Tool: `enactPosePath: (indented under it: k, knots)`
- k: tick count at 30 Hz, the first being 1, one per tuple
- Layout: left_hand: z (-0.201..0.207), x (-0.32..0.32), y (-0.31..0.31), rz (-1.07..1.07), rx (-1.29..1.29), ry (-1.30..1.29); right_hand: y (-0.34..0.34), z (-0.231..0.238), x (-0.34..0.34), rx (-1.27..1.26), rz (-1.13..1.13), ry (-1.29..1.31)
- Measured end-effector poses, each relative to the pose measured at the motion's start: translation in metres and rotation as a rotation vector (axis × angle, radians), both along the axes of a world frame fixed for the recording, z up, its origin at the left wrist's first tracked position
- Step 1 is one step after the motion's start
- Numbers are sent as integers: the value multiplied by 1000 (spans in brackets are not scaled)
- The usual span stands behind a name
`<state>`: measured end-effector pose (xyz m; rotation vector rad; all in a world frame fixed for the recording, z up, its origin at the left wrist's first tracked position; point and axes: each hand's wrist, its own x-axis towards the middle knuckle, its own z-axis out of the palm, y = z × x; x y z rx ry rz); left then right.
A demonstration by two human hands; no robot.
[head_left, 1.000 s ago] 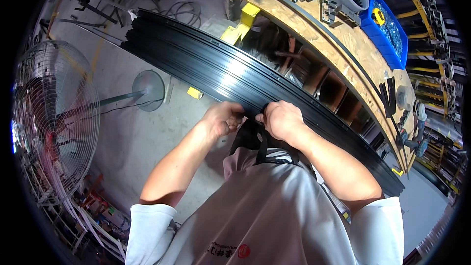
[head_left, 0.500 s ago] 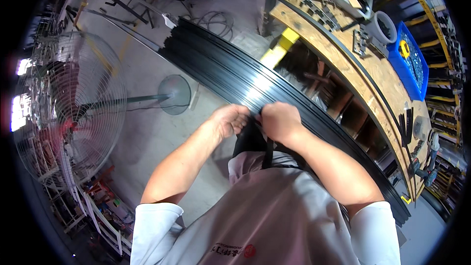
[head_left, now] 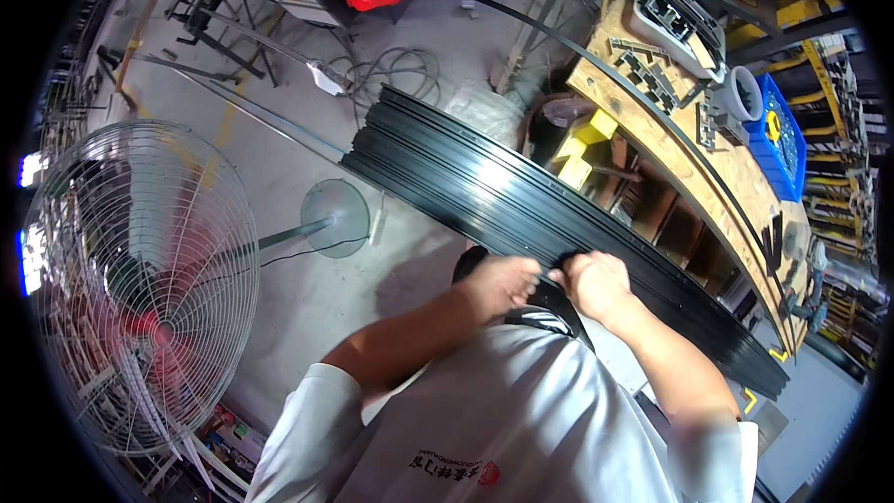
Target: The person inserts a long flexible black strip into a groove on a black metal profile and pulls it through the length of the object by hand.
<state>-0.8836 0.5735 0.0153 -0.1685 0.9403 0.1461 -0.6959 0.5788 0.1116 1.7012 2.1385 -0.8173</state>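
A stack of long black metal profiles [head_left: 475, 177] runs from upper left to lower right in front of me. At its near edge, close to my waist, my left hand [head_left: 506, 285] is closed with the fingers curled in, slightly blurred. My right hand [head_left: 596, 281] is closed beside it, knuckles up, over the near edge of the profiles. The two hands almost meet. What lies between their fingers is hidden or too small to name.
A wooden workbench [head_left: 717, 172] stands beyond the profiles at right, with a long black strip [head_left: 652, 112], a blue bin [head_left: 778, 140] and a grey tray [head_left: 684, 23] of metal parts. Yellow blocks [head_left: 587, 144] are beside the profiles. A large caged fan [head_left: 163, 333] stands at left.
The whole scene has shifted down and right in the view. Both hands have moved a little to the right along the profiles' near edge and remain closed.
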Motion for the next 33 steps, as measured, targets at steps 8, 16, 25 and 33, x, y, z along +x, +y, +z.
enactPosePath:
  k: [8,16,25,33]
  knots:
    - [-2,-34,23,-94,69,87,10,-9,-16,-58,-30,35]
    - [5,-34,24,-72,86,116,20,1,-26,-246,-58,-97]
    - [2,-97,57,-120,218,155,50,3,-77,-175,-45,2]
    - [22,-85,53,-1,203,256,60,3,-88,-277,-107,-105]
